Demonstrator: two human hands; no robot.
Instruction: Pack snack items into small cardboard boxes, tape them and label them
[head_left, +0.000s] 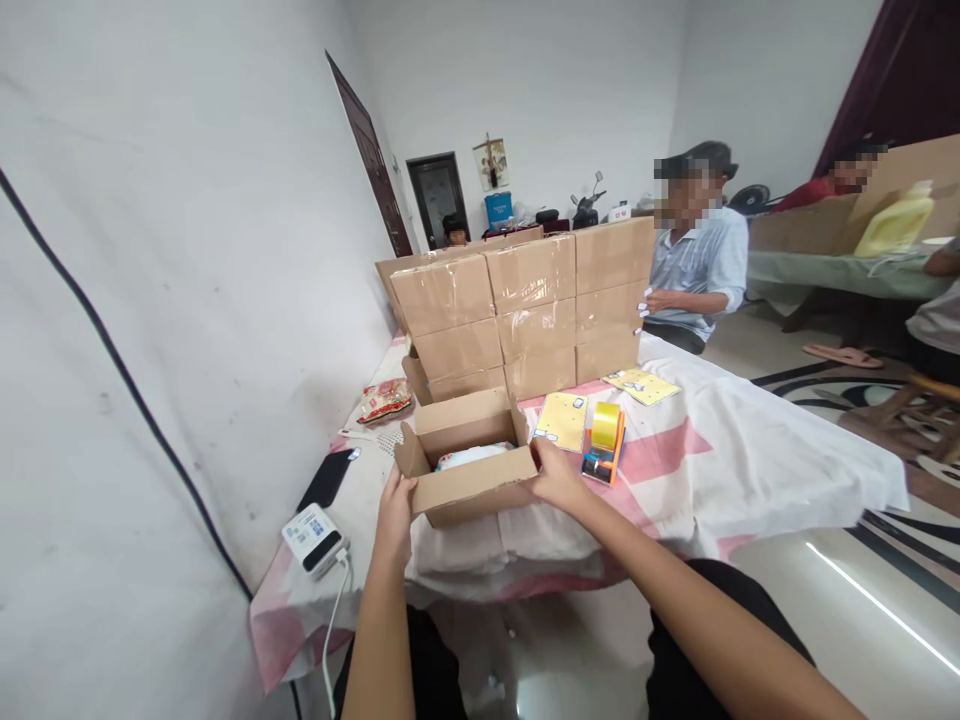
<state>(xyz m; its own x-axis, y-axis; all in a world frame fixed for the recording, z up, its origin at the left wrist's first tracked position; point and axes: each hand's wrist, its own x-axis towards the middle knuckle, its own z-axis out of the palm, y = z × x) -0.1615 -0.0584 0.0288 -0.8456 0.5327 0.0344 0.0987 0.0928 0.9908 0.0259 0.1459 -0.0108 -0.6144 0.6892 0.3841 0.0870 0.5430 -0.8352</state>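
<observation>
An open cardboard box sits at the front edge of the cloth-covered table, its flaps raised. Inside it lies a white packet with coloured print, partly hidden by the walls. My left hand grips the box's left front corner, fingers closed on the cardboard. At the right front corner my right hand holds the same box, thumb near the rim. Just right of that hand are an orange tape dispenser with yellow tape and a yellow printed card.
Behind the box rises a wall of taped cartons. A red packet, a black phone and a white cabled device lie along the left. Another yellow card is farther right. A person sits beyond the cartons.
</observation>
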